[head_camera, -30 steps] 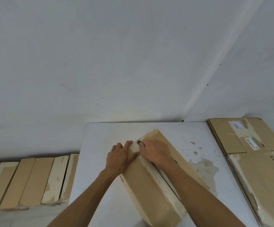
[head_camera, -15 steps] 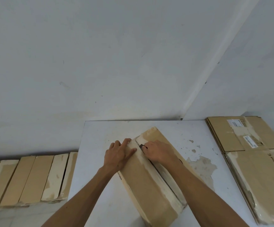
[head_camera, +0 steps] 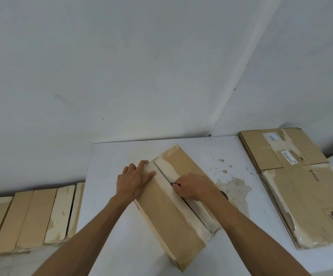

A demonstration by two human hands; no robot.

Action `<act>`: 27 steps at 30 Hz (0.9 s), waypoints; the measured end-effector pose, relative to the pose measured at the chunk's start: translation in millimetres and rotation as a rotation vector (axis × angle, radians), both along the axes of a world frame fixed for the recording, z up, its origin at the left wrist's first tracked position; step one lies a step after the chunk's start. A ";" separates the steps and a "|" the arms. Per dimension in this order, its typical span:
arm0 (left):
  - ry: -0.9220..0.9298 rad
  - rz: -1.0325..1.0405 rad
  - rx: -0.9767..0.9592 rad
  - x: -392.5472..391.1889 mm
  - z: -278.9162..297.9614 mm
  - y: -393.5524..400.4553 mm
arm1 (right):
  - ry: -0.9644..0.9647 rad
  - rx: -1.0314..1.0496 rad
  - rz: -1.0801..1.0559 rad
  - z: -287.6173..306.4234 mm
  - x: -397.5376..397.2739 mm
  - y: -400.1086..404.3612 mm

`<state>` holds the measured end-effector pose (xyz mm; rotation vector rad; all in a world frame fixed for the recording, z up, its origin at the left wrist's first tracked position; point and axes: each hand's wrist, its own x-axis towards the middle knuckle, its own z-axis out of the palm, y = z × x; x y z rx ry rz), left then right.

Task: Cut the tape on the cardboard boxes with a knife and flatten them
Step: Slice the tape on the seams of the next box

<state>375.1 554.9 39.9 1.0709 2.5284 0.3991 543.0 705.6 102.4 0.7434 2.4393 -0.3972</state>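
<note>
A long brown cardboard box (head_camera: 173, 222) lies at an angle on the white table (head_camera: 113, 236), with pale tape along its top seam. My left hand (head_camera: 133, 179) presses flat on the box's far left corner, fingers spread. My right hand (head_camera: 193, 186) grips a knife (head_camera: 172, 183) whose dark tip sits in the seam about a third of the way down from the far end. Behind the blade the seam shows as an open dark slit.
A stack of flattened cardboard boxes (head_camera: 300, 186) lies on the table's right side. Several taped boxes (head_camera: 32, 218) stand in a row on the floor at the left. White walls meet in a corner behind the table.
My right hand has drawn the knife along the seam toward me, leaving the far part of the tape slit. My left hand has stayed on the far corner.
</note>
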 end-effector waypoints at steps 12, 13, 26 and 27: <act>0.213 0.087 -0.042 20.1 10.2 3.9 | -0.076 -0.043 0.061 20.3 71.8 -9.7; 0.246 0.089 -0.039 24.7 11.8 5.1 | -0.074 -0.051 0.065 21.6 78.2 -9.8; 0.062 -0.477 0.030 168.6 31.0 -26.3 | -0.018 -0.064 0.110 20.6 105.3 -6.7; 0.044 -0.471 -0.048 175.6 34.3 -28.7 | -0.017 -0.063 0.113 21.4 107.6 -6.7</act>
